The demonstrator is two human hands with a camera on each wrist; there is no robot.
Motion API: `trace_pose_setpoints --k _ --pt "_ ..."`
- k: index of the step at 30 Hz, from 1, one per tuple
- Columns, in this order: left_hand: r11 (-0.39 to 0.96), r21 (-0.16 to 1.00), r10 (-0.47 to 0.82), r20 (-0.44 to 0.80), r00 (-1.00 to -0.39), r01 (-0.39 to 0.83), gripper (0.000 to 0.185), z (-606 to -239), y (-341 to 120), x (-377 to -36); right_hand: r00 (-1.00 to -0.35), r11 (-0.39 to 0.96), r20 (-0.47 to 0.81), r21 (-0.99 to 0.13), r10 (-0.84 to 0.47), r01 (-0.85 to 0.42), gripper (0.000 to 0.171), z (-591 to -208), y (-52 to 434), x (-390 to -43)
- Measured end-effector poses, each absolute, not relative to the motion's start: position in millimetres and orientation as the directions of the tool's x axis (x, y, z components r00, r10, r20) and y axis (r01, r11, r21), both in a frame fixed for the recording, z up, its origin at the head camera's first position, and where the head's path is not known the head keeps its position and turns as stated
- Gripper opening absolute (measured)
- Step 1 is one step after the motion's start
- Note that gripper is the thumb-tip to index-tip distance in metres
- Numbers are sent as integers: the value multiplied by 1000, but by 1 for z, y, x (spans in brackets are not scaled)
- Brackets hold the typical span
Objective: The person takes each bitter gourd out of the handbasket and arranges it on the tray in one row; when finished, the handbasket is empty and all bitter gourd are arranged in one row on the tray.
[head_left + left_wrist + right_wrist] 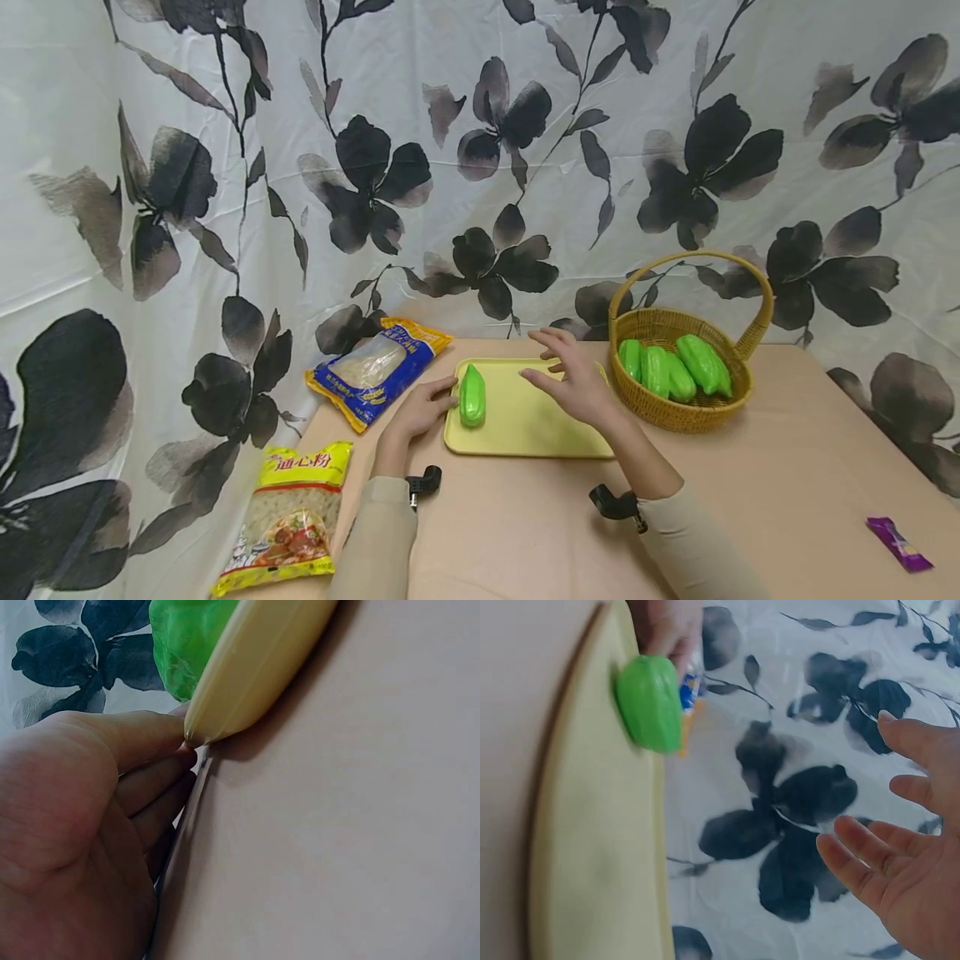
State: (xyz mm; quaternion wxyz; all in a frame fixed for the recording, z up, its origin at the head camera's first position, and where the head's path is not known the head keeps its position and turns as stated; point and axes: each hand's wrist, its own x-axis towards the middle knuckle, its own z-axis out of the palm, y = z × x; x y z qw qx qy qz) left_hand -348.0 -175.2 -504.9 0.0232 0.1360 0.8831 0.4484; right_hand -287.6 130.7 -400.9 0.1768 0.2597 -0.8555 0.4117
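Note:
On the left part of a pale yellow tray (536, 433) lies a shiny green, elongated vegetable-like item (472, 397), seemingly in clear wrap. My left hand (422, 408) is at the tray's left edge; in the left wrist view its thumb (154, 735) touches the rim beside the green item (187, 645), and the fingertips are partly hidden. Over the tray's right part hovers my right hand (573, 379), its fingers spread and holding nothing. The right wrist view shows that hand (900, 862) apart from the tray (604, 847).
A wicker basket (678, 414) with a tall handle holds several similar green items (701, 362) right of the tray. Left of it lie a blue-and-yellow bag (375, 371) and a yellow-and-red pasta bag (288, 517). A small purple packet (898, 544) lies at the far right.

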Motion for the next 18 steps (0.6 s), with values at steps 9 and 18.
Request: trace_pose_setpoints --k 9,18 --pt "569 789 269 86 -959 231 45 -504 -174 -349 -758 625 632 -529 -161 -574 57 -391 174 -290" --pt "556 802 266 81 -961 221 45 -502 -173 -346 -788 659 612 -564 -70 -497 58 -386 211 -296"
